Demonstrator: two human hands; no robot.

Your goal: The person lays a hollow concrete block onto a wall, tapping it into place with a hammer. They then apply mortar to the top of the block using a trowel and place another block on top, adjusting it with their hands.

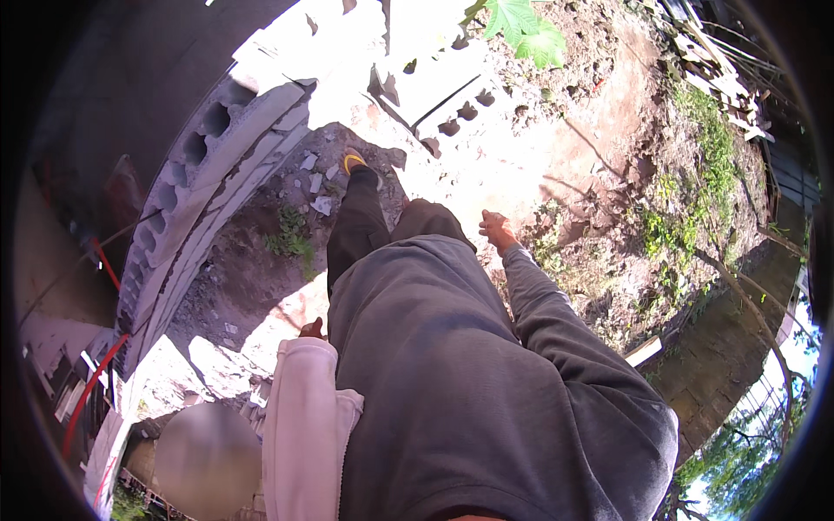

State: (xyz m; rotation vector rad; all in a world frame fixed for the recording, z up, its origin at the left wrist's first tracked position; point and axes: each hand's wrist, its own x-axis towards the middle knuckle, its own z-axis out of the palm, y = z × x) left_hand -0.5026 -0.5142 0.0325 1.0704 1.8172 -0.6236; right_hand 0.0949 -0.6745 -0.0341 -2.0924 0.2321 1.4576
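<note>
Below me is my body in a grey top and dark trousers, with one foot (353, 161) in a yellow-strapped sandal on rubble. My right hand (497, 229) hangs beside my right thigh over sunlit dirt, fingers loosely bent and apart, holding nothing visible. My left hand (311, 329) is low at my left side, mostly hidden behind a pale pink sleeve or cloth (300, 408), so its grip is unclear. Pieces of broken masonry (320, 206) lie on the ground to my left.
A row of hollow concrete blocks or slabs (195, 174) runs along my left, with red hoses or pipes (91, 386) beside it. Sunlit broken blocks (452, 113) lie ahead, near a green leaf (521, 30). Weeds (695, 191), branches (747, 304) and scrap boards (721, 78) edge the right.
</note>
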